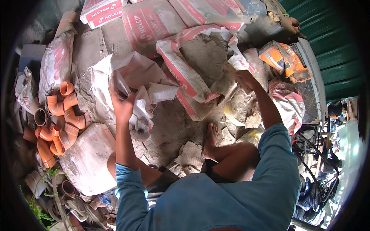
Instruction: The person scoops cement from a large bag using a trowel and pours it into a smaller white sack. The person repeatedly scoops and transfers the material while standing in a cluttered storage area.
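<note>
My left hand (122, 101) grips the rim of a white woven sack (103, 79), its thumb over the edge and its fingers partly hidden. The sack's mouth gapes, with folded cloth inside. Just right of it lies a torn-open paper cement bag (180, 73), red and white, with grey cement powder (204, 57) exposed in the opening. At this bag's right edge is my right hand (244, 80), fingers curled downward. What they hold, if anything, I cannot make out against the dusty bag and powder.
Closed cement bags (154, 27) are stacked at the back. Orange pipe elbows (69, 102) pile up at the left, beside a dusty pale sack (90, 154). Torn paper scraps (190, 154) lie near my bare foot (211, 140). An orange packet (283, 59) rests at the right, before a green corrugated wall (335, 50).
</note>
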A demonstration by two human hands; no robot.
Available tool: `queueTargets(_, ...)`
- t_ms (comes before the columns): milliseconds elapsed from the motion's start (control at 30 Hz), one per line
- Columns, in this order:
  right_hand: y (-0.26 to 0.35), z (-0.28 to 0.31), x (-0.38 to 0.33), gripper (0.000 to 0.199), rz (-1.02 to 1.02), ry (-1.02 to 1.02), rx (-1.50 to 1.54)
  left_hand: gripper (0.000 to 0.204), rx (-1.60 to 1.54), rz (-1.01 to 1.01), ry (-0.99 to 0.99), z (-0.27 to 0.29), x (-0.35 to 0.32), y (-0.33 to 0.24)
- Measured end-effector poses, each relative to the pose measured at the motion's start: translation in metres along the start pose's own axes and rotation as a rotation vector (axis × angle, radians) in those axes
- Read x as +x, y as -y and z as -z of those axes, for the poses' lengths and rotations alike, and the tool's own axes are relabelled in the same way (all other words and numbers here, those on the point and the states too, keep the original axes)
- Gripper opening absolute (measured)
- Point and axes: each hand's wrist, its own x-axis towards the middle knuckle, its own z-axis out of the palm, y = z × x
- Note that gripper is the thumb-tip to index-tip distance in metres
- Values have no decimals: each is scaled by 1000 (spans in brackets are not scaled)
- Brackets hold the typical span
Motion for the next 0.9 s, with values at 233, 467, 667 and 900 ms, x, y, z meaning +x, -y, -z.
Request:
queueTargets(233, 47, 3, -48, 34, 53, 60, -98, 89, -150, 32, 67, 6, -5, -3)
queueTargets(467, 116, -27, -102, 35, 48, 155, -194, 90, -60, -92, 101, 20, -6, 8)
queueTargets(667, 171, -94, -121, 35, 89, 330, -324, 90, -74, -119, 74, 33, -6, 11)
queueTargets(900, 199, -251, -112, 23, 601, 468, -794, 91, 4, -104, 30, 42, -8, 5)
